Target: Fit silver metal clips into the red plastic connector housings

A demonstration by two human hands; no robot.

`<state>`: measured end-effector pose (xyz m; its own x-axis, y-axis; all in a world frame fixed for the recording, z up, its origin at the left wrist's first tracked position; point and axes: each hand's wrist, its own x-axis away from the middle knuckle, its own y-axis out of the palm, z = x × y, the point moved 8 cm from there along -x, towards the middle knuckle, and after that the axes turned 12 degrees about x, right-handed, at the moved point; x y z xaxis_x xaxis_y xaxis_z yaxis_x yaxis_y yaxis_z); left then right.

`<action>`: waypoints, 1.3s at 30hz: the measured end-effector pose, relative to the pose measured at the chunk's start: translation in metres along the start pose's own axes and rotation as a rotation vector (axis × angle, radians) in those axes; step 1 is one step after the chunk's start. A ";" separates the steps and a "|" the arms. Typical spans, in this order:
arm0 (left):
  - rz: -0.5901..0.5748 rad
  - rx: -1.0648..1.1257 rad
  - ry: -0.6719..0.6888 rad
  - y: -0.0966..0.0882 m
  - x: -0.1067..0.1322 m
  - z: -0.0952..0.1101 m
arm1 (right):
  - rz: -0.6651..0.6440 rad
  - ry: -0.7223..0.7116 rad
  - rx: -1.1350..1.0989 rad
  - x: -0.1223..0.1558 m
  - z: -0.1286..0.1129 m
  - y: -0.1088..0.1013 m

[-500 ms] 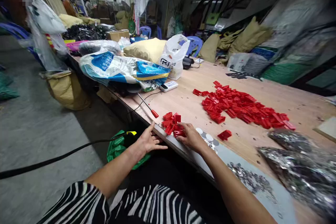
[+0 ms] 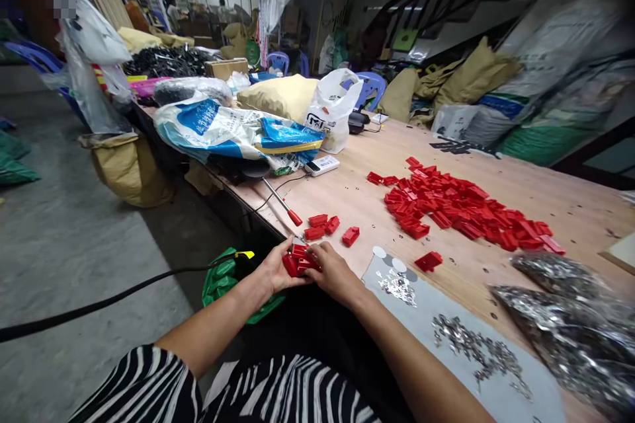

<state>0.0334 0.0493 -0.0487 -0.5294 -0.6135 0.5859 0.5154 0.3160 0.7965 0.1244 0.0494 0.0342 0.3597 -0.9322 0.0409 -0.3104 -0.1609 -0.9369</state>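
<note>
Several red plastic pieces (image 2: 298, 260) are gathered between my two hands at the table's front edge. My left hand (image 2: 278, 269) cups them from below and the left. From the right, my right hand (image 2: 331, 271) has its fingers curled against the same pieces. Just beyond my hands, a few more red pieces (image 2: 317, 227) lie loose on the wood, with a single one (image 2: 350, 236) a little to their right. A large heap of red pieces (image 2: 446, 201) spreads over the table farther back on the right.
A grey mat (image 2: 421, 317) on my right carries small shiny metal parts (image 2: 476, 347). Clear bags of metal parts (image 2: 570, 324) lie beyond it. A red-tipped lever (image 2: 294, 217) juts over the table near a white-and-blue sack (image 2: 223, 125). Below left hangs a green bag (image 2: 218, 284).
My right hand has drawn several red pieces off the table edge into my left hand, which was open and is now cupped around them. A few pieces stay behind on the wood.
</note>
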 end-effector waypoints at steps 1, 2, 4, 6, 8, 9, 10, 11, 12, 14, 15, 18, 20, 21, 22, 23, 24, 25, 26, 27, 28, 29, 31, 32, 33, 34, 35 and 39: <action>0.011 0.001 0.023 -0.005 0.002 0.005 | -0.004 -0.010 0.011 -0.002 -0.009 0.004; 0.029 0.000 0.047 -0.011 0.006 0.011 | -0.007 -0.018 0.023 -0.005 -0.017 0.008; 0.063 -0.013 0.084 -0.024 0.014 0.024 | -0.017 -0.043 0.029 -0.011 -0.031 0.019; 0.103 -0.039 0.124 -0.038 0.023 0.038 | -0.035 -0.098 0.004 -0.018 -0.044 0.032; 0.160 -0.095 0.173 -0.052 0.034 0.052 | -0.035 -0.150 -0.035 -0.024 -0.052 0.042; 0.200 -0.153 0.212 -0.059 0.039 0.059 | -0.024 -0.169 -0.056 -0.026 -0.053 0.044; 0.238 -0.226 0.261 -0.064 0.044 0.067 | -0.006 -0.184 -0.078 -0.027 -0.053 0.042; 0.267 -0.305 0.311 -0.067 0.049 0.073 | 0.020 -0.191 -0.099 -0.027 -0.051 0.038; 0.283 -0.381 0.354 -0.068 0.053 0.078 | 0.053 -0.193 -0.114 -0.026 -0.047 0.031; 0.262 -0.474 0.392 -0.063 0.055 0.080 | 0.137 -0.157 -0.113 -0.022 -0.029 0.008; 0.236 -0.490 0.385 -0.060 0.054 0.078 | 0.182 -0.117 -0.087 -0.020 -0.016 -0.006; 0.158 -0.447 0.322 -0.047 0.044 0.065 | 0.284 0.124 0.094 -0.012 0.037 -0.049; 0.138 -0.372 0.271 -0.040 0.036 0.055 | 0.248 0.306 0.196 -0.008 0.073 -0.065; 0.134 -0.334 0.244 -0.037 0.031 0.049 | 0.192 0.353 0.234 -0.008 0.085 -0.067; 0.130 -0.299 0.219 -0.034 0.027 0.044 | 0.123 0.375 0.271 -0.010 0.095 -0.065; 0.126 -0.268 0.194 -0.030 0.023 0.039 | 0.063 0.382 0.306 -0.013 0.100 -0.063; 0.121 -0.241 0.173 -0.026 0.020 0.034 | 0.013 0.379 0.339 -0.016 0.102 -0.059; 0.116 -0.216 0.156 -0.022 0.018 0.030 | -0.022 0.372 0.369 -0.021 0.102 -0.056; 0.111 -0.191 0.141 -0.019 0.016 0.026 | -0.041 0.364 0.395 -0.026 0.099 -0.053; 0.107 -0.165 0.127 -0.015 0.015 0.023 | -0.053 0.356 0.418 -0.031 0.095 -0.051; 0.105 -0.139 0.116 -0.012 0.015 0.021 | -0.061 0.346 0.439 -0.036 0.091 -0.049; 0.107 -0.114 0.106 -0.009 0.014 0.019 | -0.073 0.335 0.458 -0.041 0.086 -0.047; 0.108 -0.068 0.091 -0.005 0.012 0.017 | -0.100 0.294 0.479 -0.050 0.075 -0.045; 0.105 -0.050 0.085 -0.003 0.011 0.017 | -0.112 0.265 0.478 -0.054 0.070 -0.044; 0.101 -0.034 0.080 -0.001 0.009 0.017 | -0.122 0.234 0.471 -0.057 0.066 -0.042; 0.099 -0.020 0.077 0.001 0.007 0.017 | -0.127 0.203 0.460 -0.060 0.061 -0.041; 0.096 -0.009 0.072 0.002 0.006 0.018 | -0.127 0.175 0.448 -0.061 0.057 -0.040; 0.107 0.013 0.055 0.004 0.000 0.019 | -0.114 0.093 0.413 -0.056 0.040 -0.031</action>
<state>0.0224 0.0640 -0.0428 -0.4339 -0.6147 0.6586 0.5577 0.3909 0.7323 0.1487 0.1196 0.0472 0.2849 -0.9441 0.1655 0.1112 -0.1389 -0.9840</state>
